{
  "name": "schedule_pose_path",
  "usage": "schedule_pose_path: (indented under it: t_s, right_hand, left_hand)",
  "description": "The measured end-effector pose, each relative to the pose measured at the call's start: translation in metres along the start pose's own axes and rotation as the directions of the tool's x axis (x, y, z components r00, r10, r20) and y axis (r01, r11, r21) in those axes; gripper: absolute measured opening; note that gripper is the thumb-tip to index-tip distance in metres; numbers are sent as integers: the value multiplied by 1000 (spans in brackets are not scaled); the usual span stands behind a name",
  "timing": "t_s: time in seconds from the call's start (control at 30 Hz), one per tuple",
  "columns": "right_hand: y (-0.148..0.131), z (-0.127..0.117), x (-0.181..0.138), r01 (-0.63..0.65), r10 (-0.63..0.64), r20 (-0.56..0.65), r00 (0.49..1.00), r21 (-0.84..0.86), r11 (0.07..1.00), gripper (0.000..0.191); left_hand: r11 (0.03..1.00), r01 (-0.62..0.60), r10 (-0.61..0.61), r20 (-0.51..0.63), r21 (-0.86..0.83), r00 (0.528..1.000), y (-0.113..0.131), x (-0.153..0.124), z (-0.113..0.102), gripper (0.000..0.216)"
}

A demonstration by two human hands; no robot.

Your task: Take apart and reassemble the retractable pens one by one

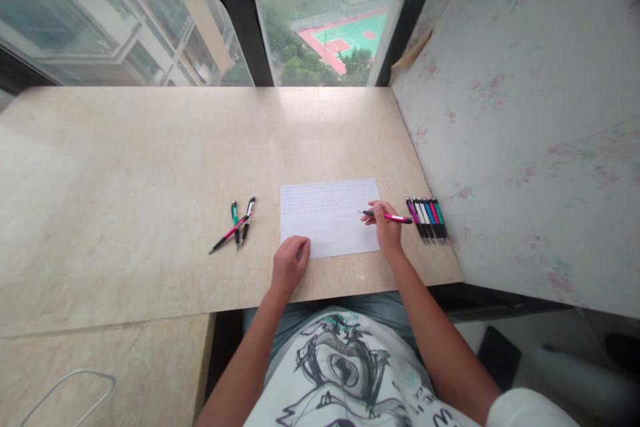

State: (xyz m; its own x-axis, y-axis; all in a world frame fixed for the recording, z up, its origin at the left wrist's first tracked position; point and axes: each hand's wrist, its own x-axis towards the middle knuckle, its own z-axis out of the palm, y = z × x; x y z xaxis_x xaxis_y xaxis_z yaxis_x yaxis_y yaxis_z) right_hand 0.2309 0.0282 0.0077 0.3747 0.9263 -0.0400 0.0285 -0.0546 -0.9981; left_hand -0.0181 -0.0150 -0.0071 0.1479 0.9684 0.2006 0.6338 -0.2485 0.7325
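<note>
A white sheet of paper (327,230) lies on the stone-patterned ledge, with several rows of small handwriting across its upper part. In my right hand (387,230) is a pink and black pen (395,218), held above the sheet's right edge with its tip pointing left. My left hand (291,260) rests on the lower left corner of the paper, its fingers curled under; whether anything is in them is hidden. Left of the sheet lie a green and black pen (235,213), a white and black pen (250,210) and a pink and black pen (230,235) crossing them.
Several pens (427,220) in mixed colours lie side by side at the right, near the flowered wall (500,147). Windows (330,40) stand behind the ledge (150,160). A pale cable (90,371) loops at the lower left.
</note>
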Motion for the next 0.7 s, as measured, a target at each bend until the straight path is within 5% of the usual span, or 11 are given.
schedule_pose_path:
  t_s: [0.23, 0.7]
  right_hand:
    - [5, -5, 26, 291, -246, 164, 955, -373, 881, 28]
    - [22, 3, 35, 307, -269, 147, 952, -474, 825, 43]
  left_hand:
    - [999, -23, 22, 6, 38, 1000, 1, 0, 0, 13]
    - [998, -24, 24, 10, 53, 1000, 0, 2, 1, 10]
